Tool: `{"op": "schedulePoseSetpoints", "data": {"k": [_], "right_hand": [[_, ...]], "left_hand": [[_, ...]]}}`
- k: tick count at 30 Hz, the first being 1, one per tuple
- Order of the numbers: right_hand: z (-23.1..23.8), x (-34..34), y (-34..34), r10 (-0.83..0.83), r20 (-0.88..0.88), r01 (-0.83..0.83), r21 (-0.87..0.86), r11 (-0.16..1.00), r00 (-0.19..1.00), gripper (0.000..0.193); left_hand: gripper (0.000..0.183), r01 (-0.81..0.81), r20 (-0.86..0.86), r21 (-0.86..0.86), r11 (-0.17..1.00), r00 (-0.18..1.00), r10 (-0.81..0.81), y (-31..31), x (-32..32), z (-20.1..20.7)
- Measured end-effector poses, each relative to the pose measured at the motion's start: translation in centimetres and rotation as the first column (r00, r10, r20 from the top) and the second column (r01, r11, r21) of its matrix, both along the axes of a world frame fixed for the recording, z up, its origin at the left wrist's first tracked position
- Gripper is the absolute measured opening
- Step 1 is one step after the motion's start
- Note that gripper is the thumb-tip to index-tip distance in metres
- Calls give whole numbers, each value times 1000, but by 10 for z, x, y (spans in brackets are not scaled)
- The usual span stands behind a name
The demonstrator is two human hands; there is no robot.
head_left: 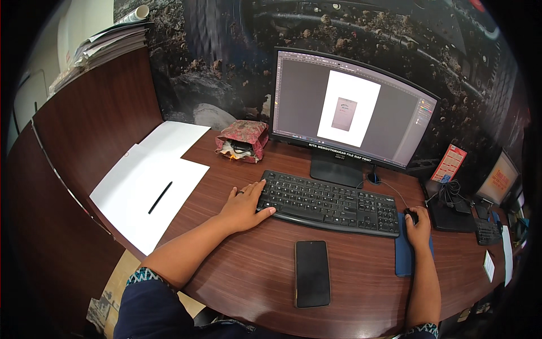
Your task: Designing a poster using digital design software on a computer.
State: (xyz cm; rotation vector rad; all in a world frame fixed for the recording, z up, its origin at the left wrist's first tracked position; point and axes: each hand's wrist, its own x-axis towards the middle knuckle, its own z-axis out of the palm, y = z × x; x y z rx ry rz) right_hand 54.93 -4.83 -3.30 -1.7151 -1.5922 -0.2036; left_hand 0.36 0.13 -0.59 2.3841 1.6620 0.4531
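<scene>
My left hand (244,208) rests with fingers apart on the left end of a black keyboard (333,206), its thumb along the front edge. To the right, my right hand (418,226) is closed over a small black computer mouse (411,216), which sits on a blue mouse pad (403,254). Behind the keyboard stands a monitor (299,96) showing a white page with a pinkish rectangle on a grey workspace. A dark-screened phone (312,274) lies face up on the desk between my forearms.
White paper sheets (141,198) with a black pen (160,198) lie at the left. A red patterned bag (243,140) stands left of the monitor. Further right are a desk calendar (450,164), bundled cables (449,195) and a second monitor (499,176). A brown partition (101,101) bounds the left.
</scene>
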Motion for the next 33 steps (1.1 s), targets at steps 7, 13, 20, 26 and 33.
{"op": "schedulePoseSetpoints", "data": {"k": [7, 13, 20, 26, 33], "right_hand": [[1, 0, -1, 12, -5, -12, 12, 1000, 1000, 26], [0, -1, -1, 7, -5, -7, -3, 1000, 1000, 26], [-2, 0, 0, -1, 25, 0, 6, 1000, 1000, 29], [-5, 6, 0, 3, 35, -3, -8, 1000, 999, 31], [-2, -1, 0, -31, 37, 32, -40, 999, 999, 33]], "left_hand": [[93, 7, -28, -12, 1000, 1000, -7, 1, 0, 1], [93, 2, -27, -18, 1000, 1000, -3, 0, 0, 1], [89, -3, -9, 2, 1000, 1000, 3, 0, 1, 2], [51, 105, 402, 281, 954, 890, -217, 1, -3, 16], [49, 77, 424, 429, 900, 862, -276, 2, -2, 12]]}}
